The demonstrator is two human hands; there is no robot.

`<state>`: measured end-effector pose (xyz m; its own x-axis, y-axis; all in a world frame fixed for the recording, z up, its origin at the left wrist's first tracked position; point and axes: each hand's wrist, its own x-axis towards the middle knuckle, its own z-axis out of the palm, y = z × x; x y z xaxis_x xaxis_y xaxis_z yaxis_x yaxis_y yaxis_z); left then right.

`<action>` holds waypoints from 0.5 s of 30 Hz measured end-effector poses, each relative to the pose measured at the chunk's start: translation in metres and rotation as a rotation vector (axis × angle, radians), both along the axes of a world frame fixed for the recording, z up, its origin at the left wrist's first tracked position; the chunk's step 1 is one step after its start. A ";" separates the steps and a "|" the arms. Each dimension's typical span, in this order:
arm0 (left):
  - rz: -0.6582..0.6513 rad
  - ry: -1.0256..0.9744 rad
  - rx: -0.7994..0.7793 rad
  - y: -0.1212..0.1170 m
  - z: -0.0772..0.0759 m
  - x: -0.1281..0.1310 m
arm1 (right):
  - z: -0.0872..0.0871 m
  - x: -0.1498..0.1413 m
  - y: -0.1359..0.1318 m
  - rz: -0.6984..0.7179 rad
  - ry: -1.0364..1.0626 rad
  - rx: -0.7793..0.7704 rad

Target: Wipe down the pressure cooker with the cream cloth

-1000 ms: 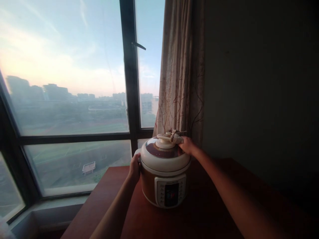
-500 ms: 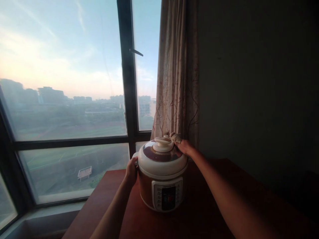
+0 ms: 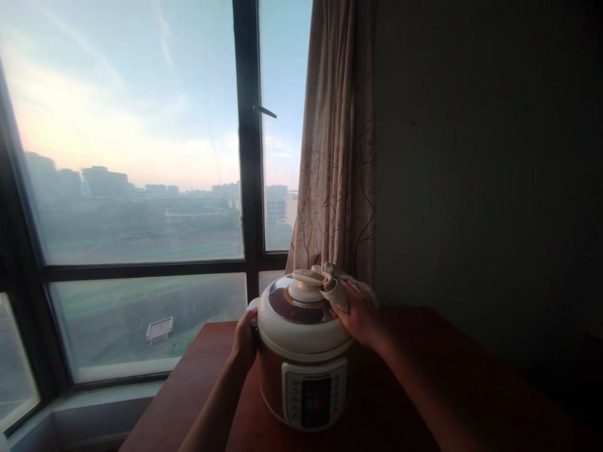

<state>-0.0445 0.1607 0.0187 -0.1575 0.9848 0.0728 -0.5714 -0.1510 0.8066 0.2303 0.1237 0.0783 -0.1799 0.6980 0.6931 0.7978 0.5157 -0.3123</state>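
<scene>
A white and brown electric pressure cooker [image 3: 306, 336] stands upright, its control panel facing me. My left hand [image 3: 245, 338] is closed around the side handle [image 3: 253, 306] at the cooker's left. On the right of the lid, my right hand [image 3: 358, 314] presses a light-coloured cloth [image 3: 338, 295] against the shiny top, beside the lid knob [image 3: 307, 285]. Part of the cloth sticks out behind the fingers. The right side of the cooker lies in shadow, partly behind my right hand.
The cooker rests on a reddish-brown table [image 3: 188, 376]. Behind it hangs a patterned curtain [image 3: 336, 157]. A large window [image 3: 141, 271] with a dark frame takes up the left, and a dark wall [image 3: 485, 157] the right.
My right hand has come nearer with the cloth, from the back of the lid to its right side. More cloth shows now. The cooker appears slightly nearer and lower, and the view has shifted.
</scene>
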 end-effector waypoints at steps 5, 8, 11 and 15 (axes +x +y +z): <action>0.045 -0.028 0.029 0.000 0.002 0.005 | -0.026 -0.012 -0.064 0.157 0.020 -0.001; 0.046 -0.026 0.039 0.000 0.001 0.004 | -0.036 -0.011 -0.085 0.215 0.006 -0.035; 0.039 -0.020 0.047 0.000 0.001 0.002 | -0.040 -0.004 -0.079 0.235 0.020 -0.038; 0.029 -0.003 0.057 -0.002 0.001 0.002 | -0.029 0.007 -0.038 0.205 0.119 0.027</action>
<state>-0.0426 0.1586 0.0201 -0.1866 0.9741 0.1279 -0.5681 -0.2132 0.7948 0.2369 0.0853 0.0490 -0.2322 0.6363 0.7357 0.6338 0.6727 -0.3818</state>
